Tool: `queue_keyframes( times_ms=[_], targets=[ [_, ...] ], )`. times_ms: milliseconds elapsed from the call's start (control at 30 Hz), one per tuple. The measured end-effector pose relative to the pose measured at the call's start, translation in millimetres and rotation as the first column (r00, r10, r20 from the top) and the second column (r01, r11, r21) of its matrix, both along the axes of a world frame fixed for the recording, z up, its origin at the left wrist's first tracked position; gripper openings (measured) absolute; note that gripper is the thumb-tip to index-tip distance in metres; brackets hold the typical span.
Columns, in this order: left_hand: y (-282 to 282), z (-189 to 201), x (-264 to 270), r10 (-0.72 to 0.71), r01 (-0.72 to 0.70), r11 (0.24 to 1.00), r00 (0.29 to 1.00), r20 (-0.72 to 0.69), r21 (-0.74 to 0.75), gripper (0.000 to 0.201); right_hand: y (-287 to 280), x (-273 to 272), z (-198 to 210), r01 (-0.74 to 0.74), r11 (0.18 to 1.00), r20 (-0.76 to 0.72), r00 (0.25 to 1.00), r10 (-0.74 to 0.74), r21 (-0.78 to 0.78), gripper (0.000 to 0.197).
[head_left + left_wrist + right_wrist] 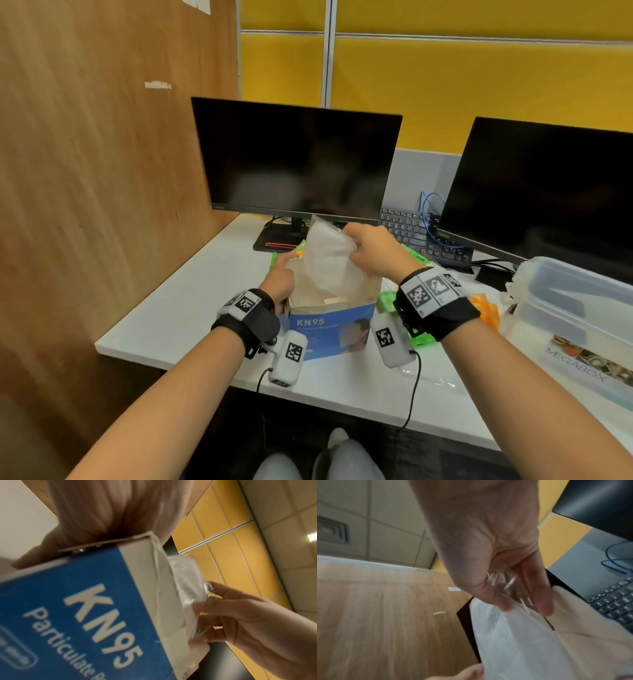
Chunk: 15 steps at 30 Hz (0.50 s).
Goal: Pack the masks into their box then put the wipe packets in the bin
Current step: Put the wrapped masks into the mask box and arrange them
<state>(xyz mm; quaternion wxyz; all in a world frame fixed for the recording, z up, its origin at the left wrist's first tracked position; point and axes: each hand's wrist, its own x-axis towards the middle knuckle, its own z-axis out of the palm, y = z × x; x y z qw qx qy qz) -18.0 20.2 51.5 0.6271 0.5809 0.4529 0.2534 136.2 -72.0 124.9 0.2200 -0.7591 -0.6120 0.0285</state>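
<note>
A blue and white KN95 mask box [330, 325] stands open-topped near the desk's front edge. My left hand [279, 282] grips its left wall and flap [106, 543]. My right hand [375, 248] pinches the top of a white mask in a clear wrapper [330, 253], whose lower part sits inside the box opening. The wrist views show the same mask [187, 582] [513, 635] between my right thumb and fingers [544, 601]. Green wipe packets [387, 299] lie right of the box, and another green packet [275, 258] shows behind it.
Two dark monitors [296, 161] [548, 192] and a keyboard [418, 236] stand behind. A clear lidded plastic bin [575, 301] sits at the right, with orange packets [486, 310] beside it. A wooden partition [102, 171] walls the left.
</note>
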Motion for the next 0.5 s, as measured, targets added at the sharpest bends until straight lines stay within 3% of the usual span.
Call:
queue_keyframes(
  times_ms=[133,233,367,433,500],
  targets=[
    [-0.7,-2.3,6.0,0.03,-0.029,0.999,0.997,0.07,-0.017,0.047,2.7,-10.5,-18.3,0.036,0.953,0.13,0.992,0.003,-0.3,0.041],
    [1.4,-3.4,8.3,0.016,-0.015,1.0,0.997,0.077,-0.02,0.044,10.7,-19.8,-33.2,0.08,0.899,0.19,0.982,0.004,-0.431,0.034],
    [-1.3,-1.6,7.7,0.007,-0.007,1.0,0.998,0.065,-0.004,0.041,24.5,-35.9,-41.3,-0.026,0.815,0.036,0.998,0.057,-0.579,0.039],
    [-1.2,-1.2,7.6,0.01,-0.011,1.0,0.999,0.049,0.011,0.042,29.0,-47.9,-40.2,-0.074,0.799,-0.007,0.996,0.086,-0.597,0.04],
    [0.2,-1.8,7.7,0.009,-0.01,0.999,1.0,0.021,0.035,0.043,31.4,-55.4,-42.3,-0.165,0.814,-0.151,0.984,0.096,-0.557,0.042]
  ],
)
